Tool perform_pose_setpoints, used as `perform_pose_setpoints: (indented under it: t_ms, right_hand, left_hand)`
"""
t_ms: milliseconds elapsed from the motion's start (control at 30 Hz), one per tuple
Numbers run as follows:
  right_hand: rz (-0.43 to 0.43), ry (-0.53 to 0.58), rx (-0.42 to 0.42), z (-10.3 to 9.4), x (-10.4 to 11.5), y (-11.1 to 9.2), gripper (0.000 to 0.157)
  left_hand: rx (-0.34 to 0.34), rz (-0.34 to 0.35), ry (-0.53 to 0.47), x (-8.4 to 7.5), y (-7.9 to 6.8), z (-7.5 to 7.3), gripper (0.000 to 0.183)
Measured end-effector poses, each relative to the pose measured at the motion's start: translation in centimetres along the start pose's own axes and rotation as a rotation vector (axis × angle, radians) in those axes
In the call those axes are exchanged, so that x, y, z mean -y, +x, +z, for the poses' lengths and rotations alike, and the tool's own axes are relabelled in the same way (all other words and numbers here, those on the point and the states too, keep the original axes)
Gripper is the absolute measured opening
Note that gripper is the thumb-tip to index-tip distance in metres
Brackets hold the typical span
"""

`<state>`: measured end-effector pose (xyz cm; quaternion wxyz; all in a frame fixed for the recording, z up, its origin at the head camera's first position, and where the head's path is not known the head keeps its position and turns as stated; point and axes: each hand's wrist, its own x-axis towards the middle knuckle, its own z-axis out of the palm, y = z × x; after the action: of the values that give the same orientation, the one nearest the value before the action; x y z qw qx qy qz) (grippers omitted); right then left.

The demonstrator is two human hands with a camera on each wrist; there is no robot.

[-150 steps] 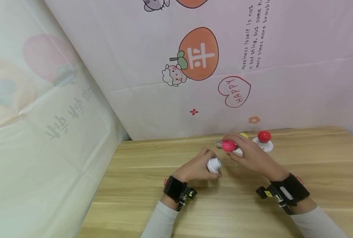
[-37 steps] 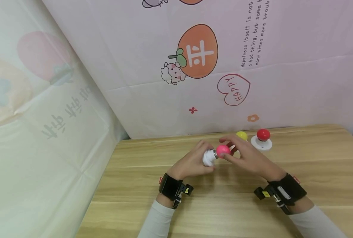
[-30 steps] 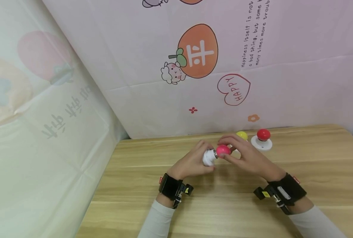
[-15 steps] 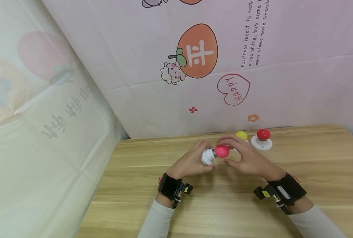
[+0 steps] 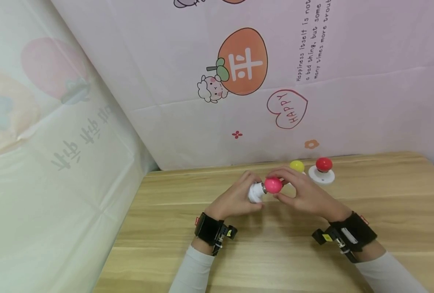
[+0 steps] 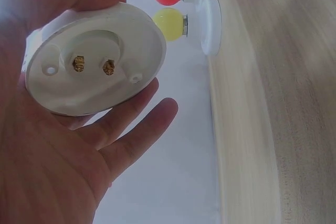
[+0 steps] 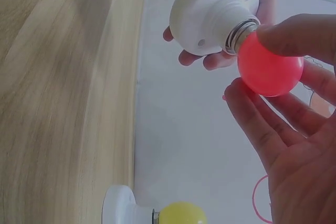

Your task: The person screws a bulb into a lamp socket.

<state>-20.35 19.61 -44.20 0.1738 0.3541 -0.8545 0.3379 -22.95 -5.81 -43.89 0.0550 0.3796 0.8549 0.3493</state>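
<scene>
My left hand [image 5: 235,198] grips a white lamp holder [image 5: 255,193] by its round base. In the left wrist view the base's underside shows two brass terminals and screw holes. A pink light bulb [image 5: 273,185] sits with its metal screw end in the mouth of the holder, part of the thread still visible in the right wrist view. My right hand [image 5: 308,195] holds the bulb's globe between thumb [image 7: 294,38] and fingers. Both things are lifted above the wooden table, the bulb pointing to the right.
Behind my right hand, a yellow bulb [image 5: 297,166] stands in a white holder, mostly hidden in the head view. To its right a red bulb [image 5: 324,164] stands in another white holder [image 5: 321,176]. A printed cloth [image 5: 187,134] hangs along the table's back edge.
Since five seconds ago, the pink bulb has come to the holder and its screw end has entered the mouth. Lately my right thumb left the globe and returned to it; the left hand stays nearly still.
</scene>
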Motion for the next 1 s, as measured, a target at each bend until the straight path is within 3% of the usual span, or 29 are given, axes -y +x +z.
perform_pose_setpoints:
  t_ms: [700,1000]
  right_hand:
    - [0.047,0.012,0.024,0.05,-0.19,0.00,0.052]
    - [0.104,0.025,0.048,-0.15,-0.13,0.00,0.044]
  left_hand:
    - [0.006,0.003,0.007,0.25,0.02,0.13,0.048]
    - [0.009,0.006,0.006,0.06,0.00,0.10,0.047]
